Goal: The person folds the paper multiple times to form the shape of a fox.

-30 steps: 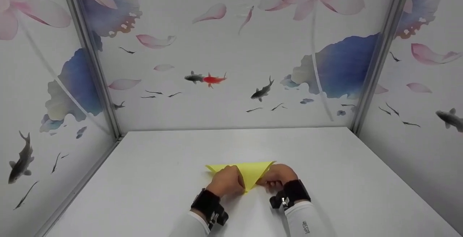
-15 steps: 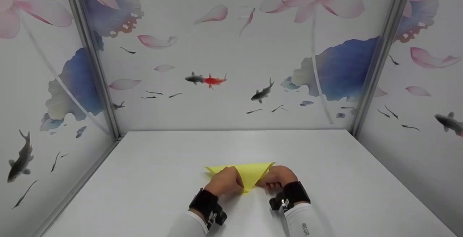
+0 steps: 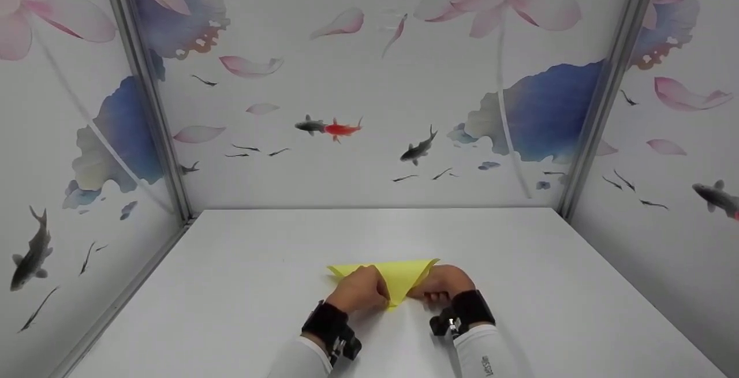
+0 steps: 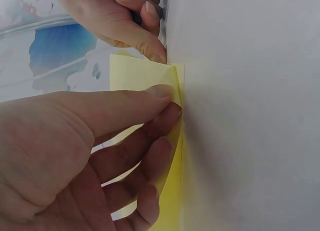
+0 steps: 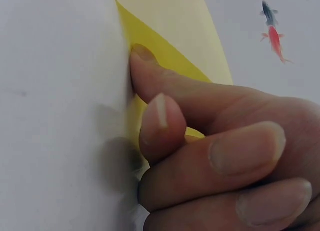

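Observation:
A folded sheet of yellow paper (image 3: 398, 277) stands partly raised on the white table, its narrow point turned towards me. My left hand (image 3: 359, 289) grips the paper near that point. In the left wrist view, the left thumb lies on a pale folded flap (image 4: 142, 76), with the fingertips behind it. At the paper's right side is my right hand (image 3: 447, 280). Its thumb (image 5: 170, 83) presses the yellow paper low down by the tabletop in the right wrist view, while the other fingers stay curled below. The layers under both hands are partly hidden.
The white table (image 3: 242, 320) reaches back to a panel wall (image 3: 346, 176) printed with flowers and fish. Side panels joined by grey metal posts (image 3: 153, 112) enclose it left and right. Each wrist wears a black strap (image 3: 326, 326) with a small camera.
Both hands keep nearly the same place on the yellow paper. The left hand has shifted very slightly towards me, and the head view has tilted a little.

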The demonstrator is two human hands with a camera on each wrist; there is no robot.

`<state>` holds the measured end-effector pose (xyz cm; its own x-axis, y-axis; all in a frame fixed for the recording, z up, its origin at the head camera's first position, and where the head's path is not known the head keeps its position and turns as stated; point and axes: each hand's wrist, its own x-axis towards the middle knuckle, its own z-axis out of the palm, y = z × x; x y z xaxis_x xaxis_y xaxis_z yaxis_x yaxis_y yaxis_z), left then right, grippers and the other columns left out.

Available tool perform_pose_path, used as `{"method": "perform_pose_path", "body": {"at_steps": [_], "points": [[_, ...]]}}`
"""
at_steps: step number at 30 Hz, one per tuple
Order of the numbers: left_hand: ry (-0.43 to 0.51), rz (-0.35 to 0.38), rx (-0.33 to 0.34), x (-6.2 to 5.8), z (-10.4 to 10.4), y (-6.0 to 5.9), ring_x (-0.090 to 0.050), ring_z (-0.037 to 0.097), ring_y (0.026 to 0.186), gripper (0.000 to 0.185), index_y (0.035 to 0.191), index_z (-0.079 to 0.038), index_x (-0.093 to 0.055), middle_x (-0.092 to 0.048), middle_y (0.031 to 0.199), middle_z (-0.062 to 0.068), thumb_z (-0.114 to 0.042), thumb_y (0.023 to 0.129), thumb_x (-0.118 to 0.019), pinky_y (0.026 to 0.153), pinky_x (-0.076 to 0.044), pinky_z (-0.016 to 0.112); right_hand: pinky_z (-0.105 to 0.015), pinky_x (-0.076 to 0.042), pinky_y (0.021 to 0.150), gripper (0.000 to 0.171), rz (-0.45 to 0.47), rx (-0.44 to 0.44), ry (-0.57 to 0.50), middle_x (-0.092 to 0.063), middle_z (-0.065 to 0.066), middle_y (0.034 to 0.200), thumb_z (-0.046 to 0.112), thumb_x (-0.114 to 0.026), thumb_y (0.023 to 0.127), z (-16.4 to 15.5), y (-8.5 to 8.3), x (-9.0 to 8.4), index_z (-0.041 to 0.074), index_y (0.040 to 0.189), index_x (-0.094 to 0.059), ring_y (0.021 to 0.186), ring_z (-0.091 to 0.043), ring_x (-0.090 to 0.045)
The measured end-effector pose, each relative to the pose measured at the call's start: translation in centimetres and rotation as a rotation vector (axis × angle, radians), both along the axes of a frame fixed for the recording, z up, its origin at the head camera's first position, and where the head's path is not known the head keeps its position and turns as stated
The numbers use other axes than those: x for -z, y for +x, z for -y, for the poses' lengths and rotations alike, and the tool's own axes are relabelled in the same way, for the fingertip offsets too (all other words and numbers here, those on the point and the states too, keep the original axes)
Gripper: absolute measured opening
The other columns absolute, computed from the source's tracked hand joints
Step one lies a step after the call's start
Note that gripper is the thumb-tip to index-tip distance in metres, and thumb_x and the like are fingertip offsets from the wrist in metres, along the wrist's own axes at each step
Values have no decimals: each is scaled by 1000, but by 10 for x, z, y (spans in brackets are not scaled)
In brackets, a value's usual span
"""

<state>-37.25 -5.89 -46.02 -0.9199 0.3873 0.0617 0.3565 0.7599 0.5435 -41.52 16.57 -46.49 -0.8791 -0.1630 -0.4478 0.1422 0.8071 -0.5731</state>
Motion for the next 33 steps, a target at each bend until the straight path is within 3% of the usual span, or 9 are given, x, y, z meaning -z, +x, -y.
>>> {"method": "perform_pose_path", "body": {"at_steps": [13,26,33], "points": [[-7,-28,20,-2,1,1,-62,7,75,10,85,-10,-88,-84,84,6,0,83,-86,77,-59,32,-18,-28,48,42,-6,13,-16,-45,11,53,37,-80,86,0,-1,-2,21,56,-55,47,-2,-34],[21,0,68,0,6,-2,-59,5,72,6,88,-9,-88,-83,83,3,-3,86,-88,75,-54,26,-17,-29,49,46,-13,31,-4,-44,12,53,42,-83,85,-2,-1,0,23,56,-53,47,-2,-35],[25,-3,36,4,0,0,-57,6,66,8,80,-7,-85,-79,76,0,-2,82,-90,66,-49,24,-18,-25,49,41,56,-61,36,-39,13,52,35,-69,86,0,-4,1,25,53,-48,47,-2,-30]]}}
